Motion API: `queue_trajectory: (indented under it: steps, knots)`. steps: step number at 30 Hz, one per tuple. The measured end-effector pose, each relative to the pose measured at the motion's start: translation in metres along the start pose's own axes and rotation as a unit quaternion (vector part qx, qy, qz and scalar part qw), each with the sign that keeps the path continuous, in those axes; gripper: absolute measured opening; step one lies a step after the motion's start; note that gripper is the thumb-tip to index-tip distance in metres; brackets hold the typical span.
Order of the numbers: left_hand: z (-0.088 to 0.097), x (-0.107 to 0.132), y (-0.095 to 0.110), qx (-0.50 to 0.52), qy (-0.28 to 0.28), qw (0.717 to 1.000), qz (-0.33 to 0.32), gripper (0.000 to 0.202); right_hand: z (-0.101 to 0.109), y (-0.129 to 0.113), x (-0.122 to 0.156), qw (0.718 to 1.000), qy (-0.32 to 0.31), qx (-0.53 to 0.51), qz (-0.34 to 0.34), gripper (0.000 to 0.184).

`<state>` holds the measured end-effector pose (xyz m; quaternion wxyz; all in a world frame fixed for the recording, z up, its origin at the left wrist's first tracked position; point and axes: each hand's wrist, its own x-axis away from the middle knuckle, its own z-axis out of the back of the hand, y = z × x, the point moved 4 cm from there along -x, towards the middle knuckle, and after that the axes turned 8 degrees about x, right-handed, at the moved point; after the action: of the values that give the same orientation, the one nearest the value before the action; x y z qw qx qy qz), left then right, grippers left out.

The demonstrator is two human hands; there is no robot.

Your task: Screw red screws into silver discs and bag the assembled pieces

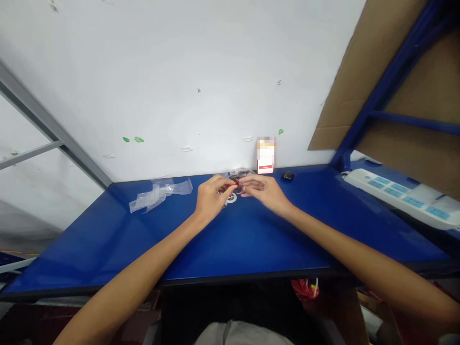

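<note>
Both hands meet above the far middle of the blue table [230,249]. Between their fingertips is a small dark round piece [236,184] with some red on it; its exact kind is too small to make out. My left hand [212,194] pinches it at the left with thumb and fingers. At its right side, the bent fingers of my right hand [265,191] grip it. Just below the fingers lies a white round disc [232,198] with a dark and red centre, partly covered by my left hand. Behind the hands sit small clear plastic packets [241,171], partly hidden.
Crumpled clear plastic wrapping [160,194] lies to the left. A lit phone [266,157] leans upright against the white wall [172,96]. Right of it is a small black case [288,175]. A white power strip [402,196] runs along the right side, near a blue metal frame [373,103].
</note>
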<state>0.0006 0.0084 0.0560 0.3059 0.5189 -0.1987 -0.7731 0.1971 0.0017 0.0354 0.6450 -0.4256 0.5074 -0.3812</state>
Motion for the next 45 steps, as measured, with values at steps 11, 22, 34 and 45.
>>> queue_trajectory:
  steps: [11, 22, 34, 45]
  knots:
    - [-0.009, -0.001, -0.021, 0.283, -0.047, 0.926, 0.246, 0.036, 0.002, -0.009, 0.006, 0.994, 0.043, 0.083, 0.059, 0.033]
    - [-0.012, 0.002, -0.014, 0.333, -0.051, 0.895, 0.293, 0.042, 0.004, -0.035, 0.013, 0.963, 0.054, 0.202, 0.172, 0.017]
    - [-0.005, -0.005, -0.004, 0.298, -0.077, 0.917, 0.253, 0.042, 0.009, -0.032, 0.012, 0.918, 0.086, 0.282, 0.264, 0.013]
    - [-0.005, -0.008, -0.009, 0.275, -0.104, 0.934, 0.202, 0.042, 0.011, -0.026, 0.01, 0.906, 0.026, 0.335, 0.257, 0.012]
